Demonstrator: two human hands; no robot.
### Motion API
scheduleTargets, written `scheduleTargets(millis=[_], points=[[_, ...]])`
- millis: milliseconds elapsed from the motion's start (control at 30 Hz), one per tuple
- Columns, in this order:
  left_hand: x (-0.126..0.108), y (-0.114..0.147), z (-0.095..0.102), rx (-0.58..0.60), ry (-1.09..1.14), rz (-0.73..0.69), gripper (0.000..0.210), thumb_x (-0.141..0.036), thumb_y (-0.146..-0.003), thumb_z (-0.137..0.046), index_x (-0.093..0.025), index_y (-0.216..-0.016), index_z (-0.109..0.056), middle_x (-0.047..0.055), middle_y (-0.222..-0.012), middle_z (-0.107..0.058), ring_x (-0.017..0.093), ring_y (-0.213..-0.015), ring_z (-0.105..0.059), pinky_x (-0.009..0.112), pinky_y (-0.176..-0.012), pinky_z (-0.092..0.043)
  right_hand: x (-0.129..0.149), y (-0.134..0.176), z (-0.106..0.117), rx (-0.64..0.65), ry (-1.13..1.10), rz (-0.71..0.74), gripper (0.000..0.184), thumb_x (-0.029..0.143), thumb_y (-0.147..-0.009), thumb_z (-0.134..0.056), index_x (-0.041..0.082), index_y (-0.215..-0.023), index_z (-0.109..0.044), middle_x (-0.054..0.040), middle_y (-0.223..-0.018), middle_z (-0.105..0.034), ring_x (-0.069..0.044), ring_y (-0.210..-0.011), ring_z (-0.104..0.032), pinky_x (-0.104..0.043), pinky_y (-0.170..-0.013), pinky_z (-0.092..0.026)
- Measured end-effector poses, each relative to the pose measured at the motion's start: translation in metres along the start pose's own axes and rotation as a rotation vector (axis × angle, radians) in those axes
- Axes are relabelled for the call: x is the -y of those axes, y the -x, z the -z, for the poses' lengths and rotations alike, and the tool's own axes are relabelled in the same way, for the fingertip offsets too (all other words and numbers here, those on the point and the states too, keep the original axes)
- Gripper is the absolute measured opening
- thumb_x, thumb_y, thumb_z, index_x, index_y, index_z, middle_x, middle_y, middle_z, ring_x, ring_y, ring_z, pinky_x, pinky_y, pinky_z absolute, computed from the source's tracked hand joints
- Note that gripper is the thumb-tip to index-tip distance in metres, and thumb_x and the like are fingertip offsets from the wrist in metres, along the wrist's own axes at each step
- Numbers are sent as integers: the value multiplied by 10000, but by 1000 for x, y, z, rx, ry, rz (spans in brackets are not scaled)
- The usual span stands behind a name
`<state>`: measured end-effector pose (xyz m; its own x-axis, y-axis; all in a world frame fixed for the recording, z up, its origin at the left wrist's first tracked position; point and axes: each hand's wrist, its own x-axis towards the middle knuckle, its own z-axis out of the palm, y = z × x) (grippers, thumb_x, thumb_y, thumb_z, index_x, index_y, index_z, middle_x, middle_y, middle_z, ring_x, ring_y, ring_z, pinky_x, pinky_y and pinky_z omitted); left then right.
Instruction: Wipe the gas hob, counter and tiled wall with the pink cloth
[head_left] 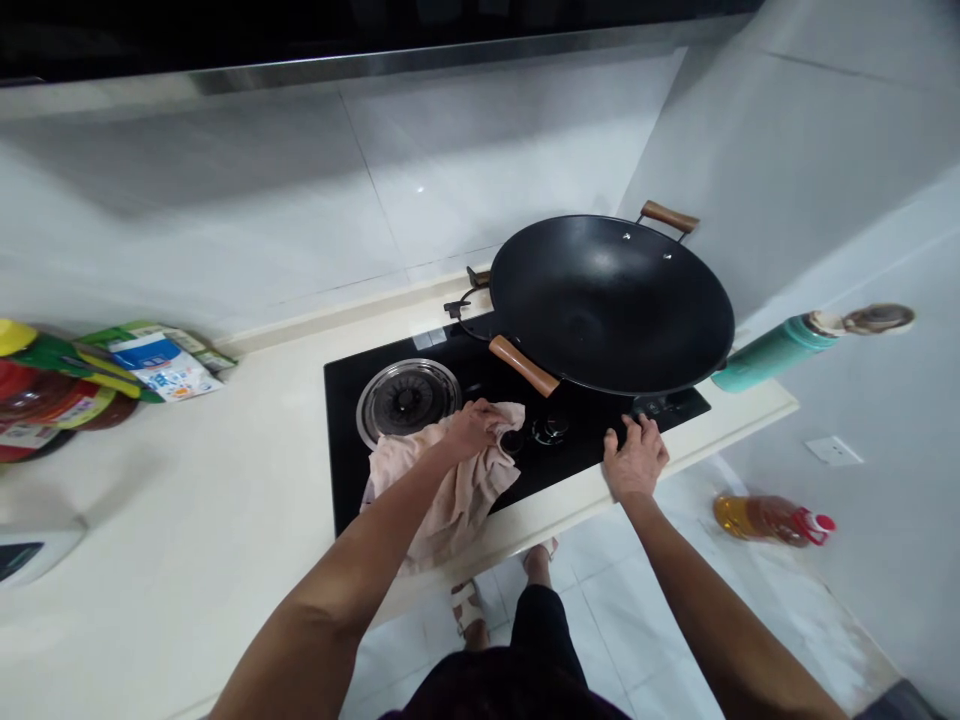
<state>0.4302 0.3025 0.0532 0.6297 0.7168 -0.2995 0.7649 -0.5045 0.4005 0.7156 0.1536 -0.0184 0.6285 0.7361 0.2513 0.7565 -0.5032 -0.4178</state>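
My left hand (pixel 474 428) grips a pale pink cloth (pixel 450 480), pressing it on the black glass gas stove (pixel 349 400) beside a control knob (pixel 512 441). Part of the cloth hangs over the counter's front edge. Fingers apart, my right hand (pixel 636 458) leans on the stove's front right edge and holds nothing. Just beyond it a large black wok (pixel 600 300) with wooden handles sits over the right side of the stove. The left burner (pixel 406 400), ringed in shiny metal, is bare. A second knob (pixel 551 430) lies between my hands.
Sauce bottles (pixel 60 385) and seasoning packets (pixel 165 365) stand at the left of the white counter (pixel 247 480). A teal utensil holder (pixel 776 352) is at the right end, near the wall. An oil bottle (pixel 772 520) is on the floor. A range hood (pixel 300 45) hangs overhead.
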Motion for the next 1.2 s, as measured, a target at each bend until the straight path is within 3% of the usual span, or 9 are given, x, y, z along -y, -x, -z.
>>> scheduleTargets(millis=[300,500,800,1000,1200], points=[[2,-13,-2,7,26,-32,426,-183,-862,-648,-314,-1255,-749,45,-1349,-679,277,-1274,-576,447,-1112,-483,-1,0,-1,5,14,-10,551,490,-996,-357,167,-1373,-597,-177,-1578,-446,-331,-1524,-296,-573,-1214,-241],[-4,-31,1,49,-8,12,397,-372,-919,-711,-205,-1277,-680,100,-1343,-656,278,-1244,-606,524,-1067,-523,-2,-1,-1,20,-2,-4,523,464,-1004,-368,168,-1378,-585,-185,-1583,-423,-339,-1525,-271,-602,-1209,-228],[-28,-51,25,80,-133,53,587,-353,-736,-780,-297,-1300,-627,74,-1383,-570,303,-1282,-560,437,-1063,-497,2,-1,2,19,-2,-8,531,469,-1001,-367,160,-1371,-590,-180,-1583,-435,-340,-1523,-288,-595,-1213,-235],[-38,-70,28,94,-200,-13,841,-355,-612,-864,-341,-1387,-536,67,-1530,-466,352,-1414,-426,505,-1159,-393,2,-1,1,18,0,-8,505,450,-1000,-369,169,-1361,-583,-183,-1579,-430,-334,-1527,-270,-598,-1209,-234],[-29,-61,21,39,-189,-24,818,-408,-702,-827,-320,-1447,-502,99,-1554,-435,346,-1408,-403,508,-1156,-366,2,-2,2,25,-8,-12,515,460,-997,-359,167,-1355,-585,-182,-1581,-429,-333,-1530,-264,-597,-1212,-221]])
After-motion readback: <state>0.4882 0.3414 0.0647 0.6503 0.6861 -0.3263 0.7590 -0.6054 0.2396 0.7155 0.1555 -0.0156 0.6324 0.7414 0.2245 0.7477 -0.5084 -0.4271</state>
